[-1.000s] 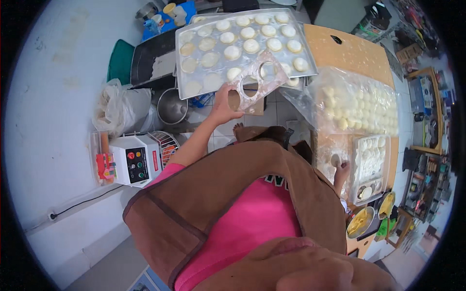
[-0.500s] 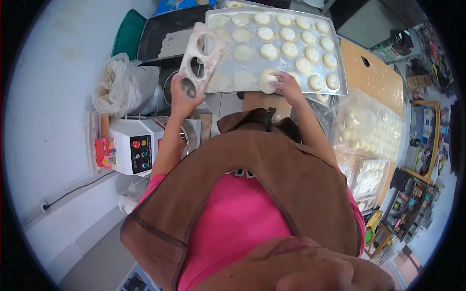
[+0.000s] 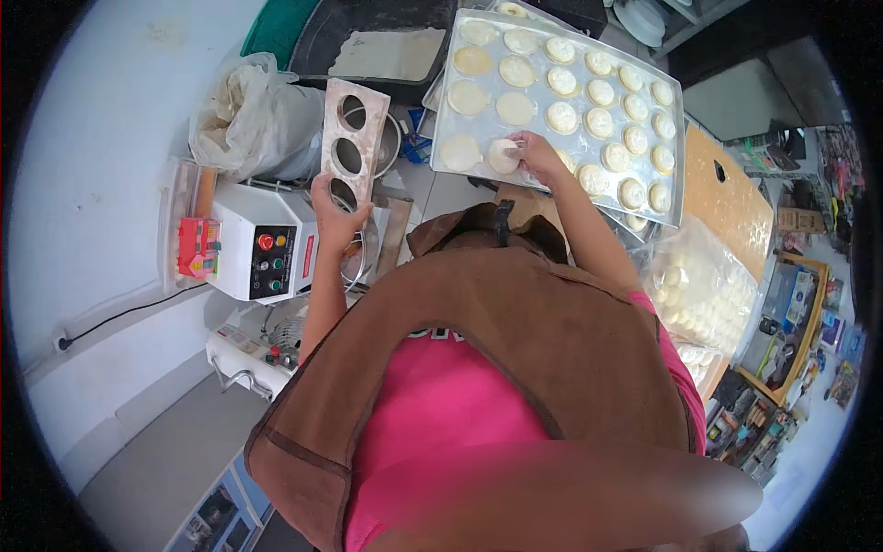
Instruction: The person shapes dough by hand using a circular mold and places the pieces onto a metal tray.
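Head view, upper centre of frame: right hand (image 3: 536, 156) closed, fingertips pinched on pale dough round (image 3: 503, 155) at near left edge of metal tray (image 3: 670, 138). Left of centre: left hand (image 3: 337, 216) clamped on lower end of three-hole mould (image 3: 352, 143), held upright and tilted, above white control machine (image 3: 260, 250) and steel bowl (image 3: 387, 144). Risks judged: round smeared or dropped off tray lip through edge placement; neighbouring rounds nudged; mould slipped onto bowl through one-ended grip.

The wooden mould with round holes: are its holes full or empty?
Empty. The wooden mould, held upright in the left hand, shows open holes with the background visible through them.
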`<state>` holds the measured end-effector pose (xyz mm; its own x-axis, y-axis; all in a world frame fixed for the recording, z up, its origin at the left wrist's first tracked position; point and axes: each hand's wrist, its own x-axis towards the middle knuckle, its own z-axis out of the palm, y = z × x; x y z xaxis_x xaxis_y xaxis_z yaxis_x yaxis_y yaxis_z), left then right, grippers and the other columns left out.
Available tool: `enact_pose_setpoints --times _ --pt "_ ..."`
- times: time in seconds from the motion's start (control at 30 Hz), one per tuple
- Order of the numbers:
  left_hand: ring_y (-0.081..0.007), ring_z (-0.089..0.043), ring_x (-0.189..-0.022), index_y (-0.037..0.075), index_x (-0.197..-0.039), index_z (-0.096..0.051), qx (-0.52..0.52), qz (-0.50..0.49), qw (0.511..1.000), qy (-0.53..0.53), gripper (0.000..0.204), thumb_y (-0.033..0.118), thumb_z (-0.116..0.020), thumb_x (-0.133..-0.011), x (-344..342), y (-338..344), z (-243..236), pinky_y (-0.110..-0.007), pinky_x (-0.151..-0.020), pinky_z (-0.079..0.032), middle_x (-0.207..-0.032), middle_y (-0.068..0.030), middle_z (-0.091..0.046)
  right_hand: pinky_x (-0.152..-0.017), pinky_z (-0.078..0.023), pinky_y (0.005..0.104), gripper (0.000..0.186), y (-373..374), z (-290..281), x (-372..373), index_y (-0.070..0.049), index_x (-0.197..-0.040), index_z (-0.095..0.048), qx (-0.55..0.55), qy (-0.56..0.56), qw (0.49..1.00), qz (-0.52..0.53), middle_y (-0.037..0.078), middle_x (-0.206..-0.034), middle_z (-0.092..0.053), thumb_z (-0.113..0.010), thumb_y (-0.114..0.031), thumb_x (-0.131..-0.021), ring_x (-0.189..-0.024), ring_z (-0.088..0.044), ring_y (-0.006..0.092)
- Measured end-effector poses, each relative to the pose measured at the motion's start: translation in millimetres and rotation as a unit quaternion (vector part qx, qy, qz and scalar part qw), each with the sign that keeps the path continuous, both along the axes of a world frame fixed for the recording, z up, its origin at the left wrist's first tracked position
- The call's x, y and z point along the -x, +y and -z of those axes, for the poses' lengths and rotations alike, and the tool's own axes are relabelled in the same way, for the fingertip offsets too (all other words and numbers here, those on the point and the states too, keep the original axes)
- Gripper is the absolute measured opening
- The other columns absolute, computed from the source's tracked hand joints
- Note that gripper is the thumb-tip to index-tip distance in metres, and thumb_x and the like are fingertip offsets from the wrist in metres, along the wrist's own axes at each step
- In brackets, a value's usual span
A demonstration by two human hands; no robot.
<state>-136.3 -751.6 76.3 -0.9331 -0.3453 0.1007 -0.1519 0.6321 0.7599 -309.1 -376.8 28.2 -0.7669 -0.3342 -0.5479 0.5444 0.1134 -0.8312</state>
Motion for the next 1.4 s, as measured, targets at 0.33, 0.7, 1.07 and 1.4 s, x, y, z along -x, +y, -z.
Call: enact_pose_setpoints --times 0.33,0.7,1.07,1.4 --pt "-0.0335 -0.037 -0.127 -0.001 -0.13 -0.036 0.007 0.009 1.0 -0.007 0.095 0.017 -0.086 -0.051 14.3 -0.3 1.0 -0.039 -0.107 -0.03 -0.134 -0.019 -0.038 -0.076 -0.049 0.0349 0.039 -4.4 -2.1 -6.0 0.0 -0.117 -0.054 -0.22 0.133 0.961 -0.098 0.013 -0.107 -0.061 -0.067 -0.006 -0.081 -0.093 -0.06 0.0226" --pt "-0.0283 -0.041 -0.123 -0.002 -0.133 -0.03 0.043 0.052 0.998 0.01 0.096 0.013 -0.084 -0.056 20.5 -0.9 2.4 -0.037 -0.105 -0.032 -0.129 -0.0165 -0.041 -0.112 -0.024 0.0481 0.075 -5.1 -19.5 -62.5 0.0 -0.142 -0.028 -0.451 0.479 0.706 -0.261 0.017 -0.15 -0.027 -0.056 -0.045 -0.088 -0.138 -0.026 0.0317" --pt "-0.0331 -0.039 -0.123 -0.002 -0.128 -0.038 0.025 0.058 0.998 0.002 0.091 0.016 -0.084 -0.051 22.1 9.8 -6.1 -0.04 -0.105 -0.031 -0.128 -0.018 -0.042 -0.113 -0.022 0.0505 0.086 1.1 -10.4 -67.4 -0.001 -0.144 -0.027 -0.462 0.485 0.67 -0.32 0.015 -0.152 -0.026 -0.046 -0.061 -0.086 -0.14 -0.025 0.0287" --pt "-0.0325 -0.036 -0.128 -0.003 -0.136 -0.027 0.012 0.233 0.972 -0.018 0.101 0.011 -0.084 -0.054 67.3 81.9 -19.6 -0.04 -0.109 -0.027 -0.138 -0.0195 -0.034 -0.105 -0.033 0.048 0.065 68.5 -13.4 -91.1 -0.005 -0.134 -0.044 -0.37 0.565 0.731 -0.096 0.016 -0.136 -0.048 -0.064 -0.037 -0.082 -0.126 -0.044 0.0348"
